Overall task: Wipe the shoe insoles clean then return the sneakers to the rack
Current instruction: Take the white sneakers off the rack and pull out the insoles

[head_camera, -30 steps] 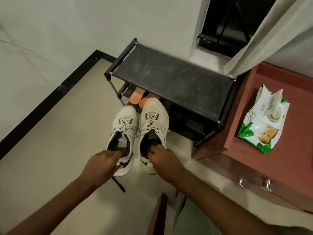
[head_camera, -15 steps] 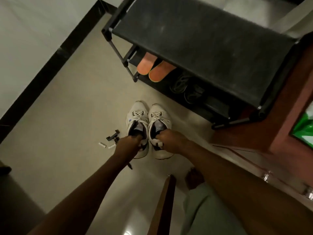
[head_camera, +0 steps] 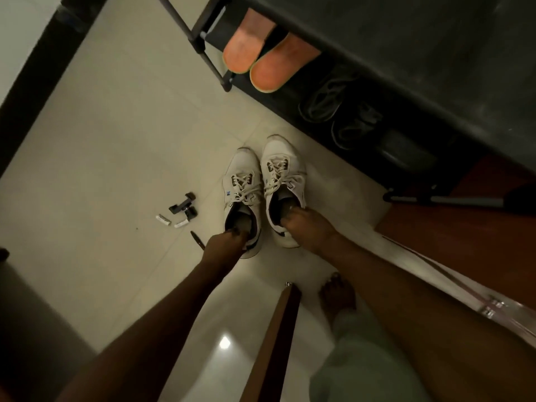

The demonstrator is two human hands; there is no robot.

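Head view showed both white sneakers side by side on the floor [head_camera: 116, 140], near the black rack [head_camera: 406, 39]. Left hand [head_camera: 224, 242] gripped the heel collar of the left sneaker [head_camera: 240, 181], fingers curled inside; right hand [head_camera: 301, 224] likewise gripped the right sneaker [head_camera: 282, 166]. Two orange insoles [head_camera: 261, 62] lay on the rack's lower shelf.

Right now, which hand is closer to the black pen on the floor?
Left. The left hand grips the left sneaker's heel right beside the black pen; the right hand holds the right sneaker, farther away.
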